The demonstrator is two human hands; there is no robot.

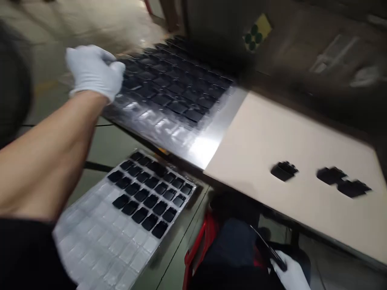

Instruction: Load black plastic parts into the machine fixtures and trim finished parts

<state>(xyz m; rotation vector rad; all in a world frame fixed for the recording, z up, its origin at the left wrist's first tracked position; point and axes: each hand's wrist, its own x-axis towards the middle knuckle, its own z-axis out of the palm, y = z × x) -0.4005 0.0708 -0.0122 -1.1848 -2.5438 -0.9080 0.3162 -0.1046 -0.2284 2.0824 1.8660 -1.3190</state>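
My left hand (93, 74), in a white glove, reaches out to the left end of a clear plastic tray (151, 121) on the table. Its fingers are curled, and what they hold, if anything, is hidden. Rows of black flat parts (177, 88) fill the tray's pockets. Low in the view, my right hand (292, 272), gloved too, grips a thin tool with a black handle (278, 257) and a slender shaft near my lap. Whether it is a knife or a screwdriver I cannot tell.
On the tan board (256, 133) lie a single black part (284, 171) and two adjoining black parts (343, 181). Below the table edge, a second tray (105, 237) is partly filled with black parts. A red stool (189, 259) stands near my legs.
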